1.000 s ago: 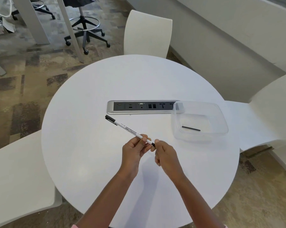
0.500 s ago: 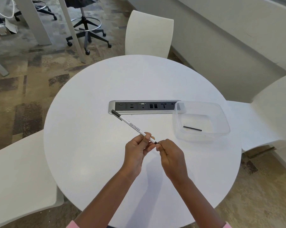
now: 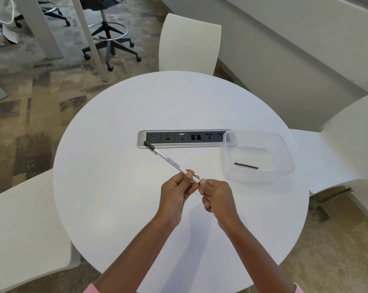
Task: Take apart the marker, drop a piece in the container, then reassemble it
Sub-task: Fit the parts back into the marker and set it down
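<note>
Clear container (image 3: pixel 225 159) at the right of the table (image 3: pixel 126 208): one thin black piece (image 3: pixel 246 166) lies flat inside.
Marker (image 3: pixel 172 163) held above the table; left hand (image 3: pixel 175 192) pinches the barrel, right hand (image 3: pixel 218 196), fingers curled, pinches the near end. The black end visible a second ago is now covered.

Bright, even light is washing over the white table (image 3: pixel 115 187), throwing only pale shadows; straight lines are bowing near the edges, and detail is looking sharp.
</note>
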The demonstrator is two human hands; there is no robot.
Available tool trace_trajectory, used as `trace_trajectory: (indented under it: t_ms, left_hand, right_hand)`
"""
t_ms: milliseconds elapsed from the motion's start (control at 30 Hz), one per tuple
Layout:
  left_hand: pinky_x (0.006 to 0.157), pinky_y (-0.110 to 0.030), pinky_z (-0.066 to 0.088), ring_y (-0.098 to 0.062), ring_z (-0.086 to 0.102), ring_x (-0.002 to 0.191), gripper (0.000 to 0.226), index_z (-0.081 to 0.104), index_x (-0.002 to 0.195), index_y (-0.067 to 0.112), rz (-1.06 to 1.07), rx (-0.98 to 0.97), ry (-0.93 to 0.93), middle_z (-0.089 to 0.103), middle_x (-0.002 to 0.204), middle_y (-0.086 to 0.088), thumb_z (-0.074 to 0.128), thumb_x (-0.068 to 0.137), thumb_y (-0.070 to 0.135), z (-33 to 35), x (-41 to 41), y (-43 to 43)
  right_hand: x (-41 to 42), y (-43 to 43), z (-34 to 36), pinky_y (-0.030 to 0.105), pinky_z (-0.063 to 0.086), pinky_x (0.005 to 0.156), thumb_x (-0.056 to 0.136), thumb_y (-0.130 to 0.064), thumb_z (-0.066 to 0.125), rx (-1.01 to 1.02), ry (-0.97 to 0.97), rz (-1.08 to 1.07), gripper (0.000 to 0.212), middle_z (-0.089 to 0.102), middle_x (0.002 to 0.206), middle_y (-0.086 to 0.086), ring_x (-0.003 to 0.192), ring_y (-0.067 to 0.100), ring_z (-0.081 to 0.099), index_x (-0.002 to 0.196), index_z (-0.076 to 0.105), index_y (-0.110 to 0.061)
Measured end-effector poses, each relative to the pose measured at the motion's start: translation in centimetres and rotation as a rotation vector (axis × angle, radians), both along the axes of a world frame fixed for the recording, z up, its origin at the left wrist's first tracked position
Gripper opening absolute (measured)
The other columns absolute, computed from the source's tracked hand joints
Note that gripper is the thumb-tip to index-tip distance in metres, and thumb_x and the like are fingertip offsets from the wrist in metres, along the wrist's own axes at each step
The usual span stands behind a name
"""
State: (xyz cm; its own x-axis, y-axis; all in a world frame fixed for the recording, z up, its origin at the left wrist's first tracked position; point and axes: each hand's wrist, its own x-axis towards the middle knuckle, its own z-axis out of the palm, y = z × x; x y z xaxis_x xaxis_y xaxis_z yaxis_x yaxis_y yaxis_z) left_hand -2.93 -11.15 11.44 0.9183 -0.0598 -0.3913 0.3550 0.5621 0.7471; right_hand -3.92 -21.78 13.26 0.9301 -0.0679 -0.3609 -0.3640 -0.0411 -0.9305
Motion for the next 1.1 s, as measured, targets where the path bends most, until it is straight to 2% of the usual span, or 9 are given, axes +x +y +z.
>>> trace_trajectory:
  t_ms: [200, 300, 433, 533, 667, 733, 800, 967, 1100]
  left_hand:
    - [0.064, -0.014, 0.053, -0.011, 0.064, 0.057, 0.017, 0.065, 0.075, 0.008, -0.068, 0.053, -0.056, 0.069, 0.063, -0.001, 0.054, 0.089, 0.01, -0.3, -0.1, 0.2]
    - [0.064, -0.015, 0.053, -0.012, 0.062, 0.056, 0.017, 0.066, 0.074, 0.008, -0.066, 0.072, -0.061, 0.068, 0.063, -0.001, 0.055, 0.088, 0.009, -0.1, 0.1, 0.2]
    - [0.064, -0.016, 0.053, -0.012, 0.06, 0.054, 0.016, 0.066, 0.075, 0.007, -0.007, 0.083, -0.056, 0.067, 0.061, 0.001, 0.056, 0.087, 0.008, 0.5, 0.7, -0.4]
    - [0.061, -0.013, 0.053, -0.008, 0.066, 0.061, 0.014, 0.067, 0.076, 0.007, 0.057, 0.05, -0.011, 0.069, 0.059, 0.004, 0.057, 0.086, 0.006, 0.7, 0.9, -0.8]
    - [0.063, -0.014, 0.054, -0.006, 0.066, 0.062, 0.014, 0.068, 0.076, 0.007, 0.099, 0.043, -0.004, 0.069, 0.059, 0.004, 0.058, 0.086, 0.007, 0.9, 0.7, -0.9]
    - [0.065, -0.014, 0.055, -0.006, 0.066, 0.062, 0.013, 0.068, 0.077, 0.007, 0.108, 0.04, 0.0, 0.069, 0.06, 0.003, 0.058, 0.086, 0.008, 0.9, 0.6, -1.1]
    - [0.067, -0.014, 0.055, -0.006, 0.066, 0.062, 0.015, 0.069, 0.075, 0.007, 0.111, 0.041, 0.004, 0.069, 0.06, 0.003, 0.058, 0.086, 0.008, 0.8, 0.5, -1.2]
    - [0.068, -0.016, 0.056, -0.008, 0.065, 0.059, 0.018, 0.068, 0.073, 0.007, 0.08, 0.062, -0.007, 0.069, 0.059, 0.003, 0.057, 0.086, 0.008, 0.9, 0.6, -1.0]
    - [0.064, -0.014, 0.054, -0.007, 0.063, 0.057, 0.019, 0.067, 0.072, 0.009, 0.044, 0.095, -0.018, 0.069, 0.058, 0.004, 0.055, 0.087, 0.007, 0.7, 0.7, -0.8]
  right_hand:
    - [0.4, -1.1, 0.4, 0.011, 0.018, 0.027, 0.094, -0.012, 0.038, 0.483, 0.383, 0.012, 0.04, 0.027, 0.036, -0.01, 0.029, 0.002, 0.024, 0.055, 0.046, -0.01]
    - [0.4, -1.4, 0.4, 0.012, 0.021, 0.029, 0.095, -0.016, 0.04, 0.498, 0.39, 0.031, 0.039, 0.026, 0.037, -0.01, 0.031, 0.003, 0.027, 0.057, 0.05, -0.01]
    - [-0.1, -0.8, 0.1, 0.015, 0.029, 0.04, 0.096, -0.024, 0.043, -0.126, 0.001, 0.056, 0.039, 0.034, 0.038, -0.01, 0.037, 0.005, 0.034, 0.061, 0.056, -0.012]
    - [-0.5, -0.4, -0.8, 0.017, 0.032, 0.045, 0.094, -0.024, 0.045, -0.632, -0.348, 0.088, 0.018, 0.036, 0.046, -0.008, 0.048, 0.006, 0.043, 0.081, 0.053, -0.015]
    - [-0.5, -0.2, -1.4, 0.024, 0.041, 0.053, 0.093, -0.018, 0.047, -0.811, -0.532, 0.087, 0.014, 0.056, 0.066, 0.0, 0.062, 0.016, 0.051, 0.093, 0.057, -0.008]
    - [-0.4, -0.3, -1.5, 0.036, 0.045, 0.048, 0.09, -0.011, 0.049, -0.903, -0.626, 0.086, 0.015, 0.059, 0.068, 0.011, 0.062, 0.027, 0.054, 0.085, 0.059, -0.002]
    - [-0.3, -0.4, -1.5, 0.035, 0.044, 0.044, 0.086, -0.006, 0.05, -0.953, -0.686, 0.084, 0.016, 0.056, 0.06, 0.014, 0.055, 0.029, 0.051, 0.076, 0.06, 0.0]
    - [-0.2, 0.2, -1.5, 0.016, 0.032, 0.049, 0.091, -0.007, 0.048, -0.601, -0.482, -0.034, 0.027, 0.043, 0.051, -0.008, 0.05, 0.008, 0.039, 0.065, 0.055, -0.008]
    - [-0.3, 0.3, -1.4, 0.014, 0.026, 0.043, 0.091, -0.01, 0.05, -0.266, -0.237, -0.094, 0.039, 0.039, 0.04, -0.008, 0.042, 0.006, 0.033, 0.053, 0.05, -0.015]
